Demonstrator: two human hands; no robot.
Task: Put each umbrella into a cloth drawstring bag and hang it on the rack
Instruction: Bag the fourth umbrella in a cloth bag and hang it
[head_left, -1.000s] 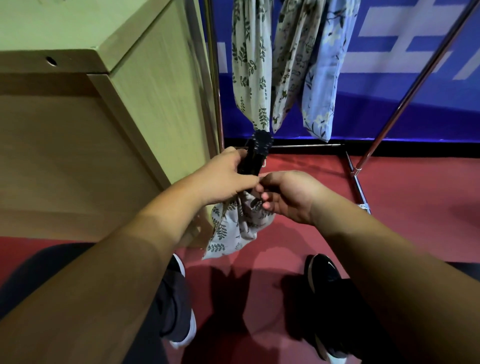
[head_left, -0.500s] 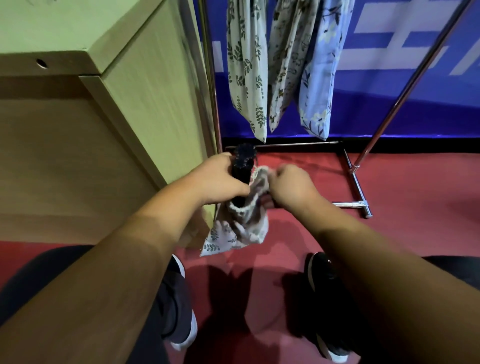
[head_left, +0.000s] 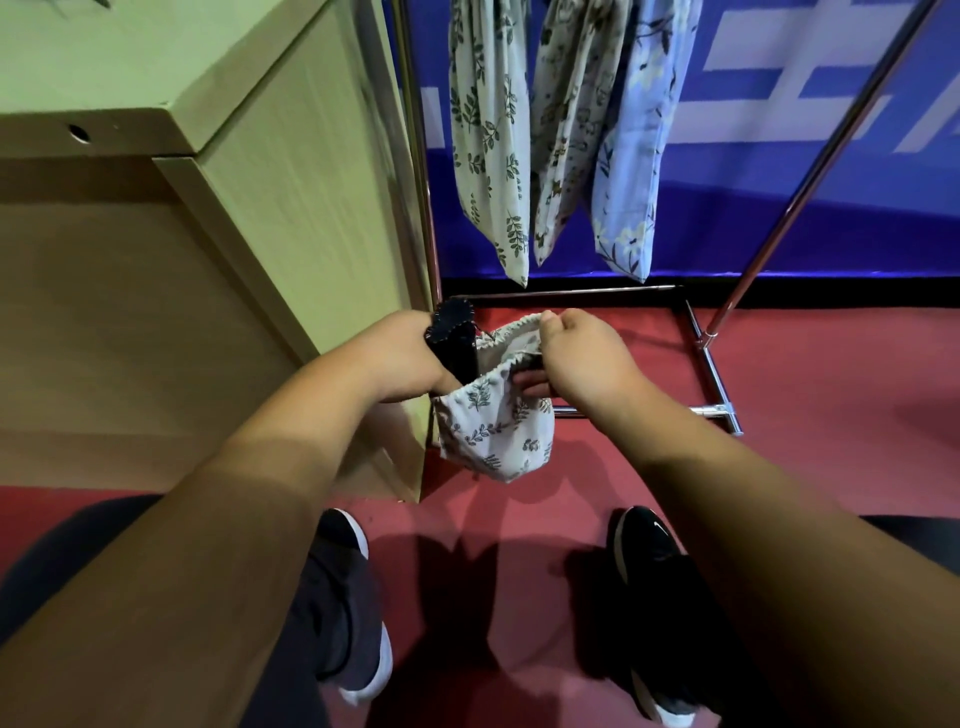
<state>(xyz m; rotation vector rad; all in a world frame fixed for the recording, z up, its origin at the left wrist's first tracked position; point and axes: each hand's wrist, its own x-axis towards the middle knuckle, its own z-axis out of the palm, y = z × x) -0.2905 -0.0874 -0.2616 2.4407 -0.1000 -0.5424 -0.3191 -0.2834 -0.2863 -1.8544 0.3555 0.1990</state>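
Observation:
A folded black umbrella (head_left: 457, 338) stands upright with its lower end inside a white leaf-print drawstring bag (head_left: 493, 431). My left hand (head_left: 400, 358) grips the umbrella beside the bag's mouth. My right hand (head_left: 582, 353) pinches the gathered rim of the bag and holds the mouth open, its fingers reaching inside. Most of the umbrella's length is hidden by the bag and my left hand. Three filled cloth bags (head_left: 561, 130) hang from the metal rack (head_left: 800, 187) behind.
A pale wooden cabinet (head_left: 218, 208) stands close on the left, almost touching my left hand. The rack's chrome base bars (head_left: 711, 374) lie on the red floor to the right. My two shoes (head_left: 644, 566) are below. A blue wall panel is behind.
The bag's mouth has been pulled wider and higher round the umbrella, which now sits deeper in it. My right hand moved from the bag's bunched cloth to its rim.

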